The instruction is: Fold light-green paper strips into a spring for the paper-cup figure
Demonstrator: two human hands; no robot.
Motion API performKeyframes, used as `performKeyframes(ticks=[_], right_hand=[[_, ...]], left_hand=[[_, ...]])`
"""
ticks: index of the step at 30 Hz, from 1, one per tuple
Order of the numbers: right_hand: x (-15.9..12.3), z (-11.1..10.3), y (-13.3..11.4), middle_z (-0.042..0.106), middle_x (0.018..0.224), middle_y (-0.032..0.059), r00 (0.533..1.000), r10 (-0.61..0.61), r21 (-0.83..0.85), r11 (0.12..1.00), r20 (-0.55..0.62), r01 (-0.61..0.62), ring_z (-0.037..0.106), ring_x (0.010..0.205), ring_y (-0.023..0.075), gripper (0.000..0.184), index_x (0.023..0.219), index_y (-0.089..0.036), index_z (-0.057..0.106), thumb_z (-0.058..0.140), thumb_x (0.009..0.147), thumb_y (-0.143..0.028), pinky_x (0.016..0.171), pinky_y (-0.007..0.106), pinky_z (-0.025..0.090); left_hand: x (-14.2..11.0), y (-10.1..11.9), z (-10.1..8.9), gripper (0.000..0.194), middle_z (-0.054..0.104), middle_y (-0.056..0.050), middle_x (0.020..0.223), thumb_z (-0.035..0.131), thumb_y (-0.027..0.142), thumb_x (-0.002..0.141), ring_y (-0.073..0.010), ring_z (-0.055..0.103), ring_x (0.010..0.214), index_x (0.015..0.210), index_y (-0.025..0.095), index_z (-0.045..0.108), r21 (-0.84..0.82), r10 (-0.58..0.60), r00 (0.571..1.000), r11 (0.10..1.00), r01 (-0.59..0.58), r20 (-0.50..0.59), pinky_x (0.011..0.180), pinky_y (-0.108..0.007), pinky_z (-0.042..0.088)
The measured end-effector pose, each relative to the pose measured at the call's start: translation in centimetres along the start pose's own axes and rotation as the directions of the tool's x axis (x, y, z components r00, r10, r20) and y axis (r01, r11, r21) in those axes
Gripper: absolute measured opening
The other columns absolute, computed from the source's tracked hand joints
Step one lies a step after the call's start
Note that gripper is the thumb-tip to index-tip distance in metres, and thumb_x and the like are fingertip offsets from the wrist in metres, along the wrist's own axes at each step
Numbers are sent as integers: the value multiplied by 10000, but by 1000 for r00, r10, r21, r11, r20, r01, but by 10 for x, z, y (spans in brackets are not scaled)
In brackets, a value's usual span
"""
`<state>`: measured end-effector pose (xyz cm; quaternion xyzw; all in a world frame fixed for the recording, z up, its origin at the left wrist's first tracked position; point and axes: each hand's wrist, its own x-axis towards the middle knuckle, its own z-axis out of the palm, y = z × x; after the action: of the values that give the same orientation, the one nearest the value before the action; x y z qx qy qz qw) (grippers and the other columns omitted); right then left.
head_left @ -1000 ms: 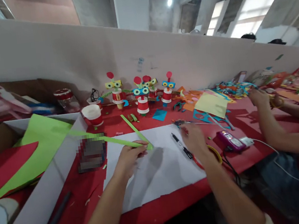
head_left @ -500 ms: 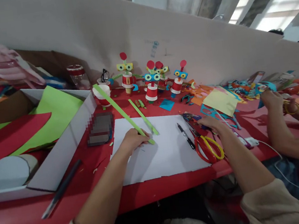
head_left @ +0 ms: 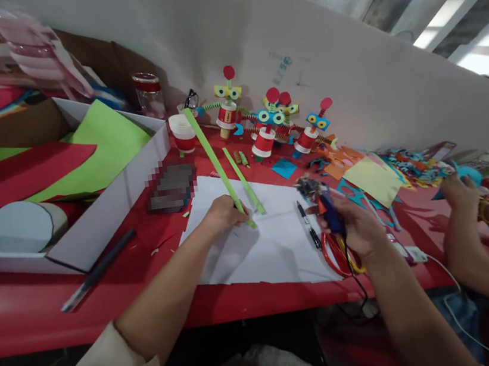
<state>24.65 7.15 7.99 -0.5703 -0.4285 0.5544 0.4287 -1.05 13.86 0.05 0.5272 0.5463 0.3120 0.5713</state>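
Head view: the left hand [head_left: 225,212] pinches the near end of a green paper strip [head_left: 213,157] over a white sheet [head_left: 276,257]; its long axis slants away and leftward, toward a paper cup [head_left: 185,144]. 1 shorter strip [head_left: 243,180] lies roughly parallel, just right. The right hand [head_left: 360,225] wraps around a blue glue gun [head_left: 332,214], nozzle pointing away and leftward.

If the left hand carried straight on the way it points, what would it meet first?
Probably the loose green strip, whose near end lies over the white paper just beyond the left hand; exact height is hard to judge.
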Motion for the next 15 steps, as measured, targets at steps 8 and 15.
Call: performKeyframes(ticks=[8, 15], right_hand=[[-3, 27, 35, 667, 763, 3, 987, -157, -383, 911, 20, 153, 555, 572, 135, 390, 999, -211, 523, 711, 724, -412, 515, 248, 436], [-3, 33, 39, 696, 911, 48, 952, -265, -633, 714, 153, 300, 642, 924, 231, 246, 1073, -227, 494, 566, 864, -334, 813, 357, 474]], left_hand=[[-3, 5, 1, 180, 626, -32, 478, 679, 0, 474, -128, 491, 380, 447, 177, 670, -60, 20, 999, 998, -21, -26, 439, -254, 379], [-1, 6, 0, 163, 609, -18, 456, 659, 34, 504, -140, 509, 389, 458, 189, 675, 18, 4, 1000, 1000, -3, -30, 459, -259, 395]])
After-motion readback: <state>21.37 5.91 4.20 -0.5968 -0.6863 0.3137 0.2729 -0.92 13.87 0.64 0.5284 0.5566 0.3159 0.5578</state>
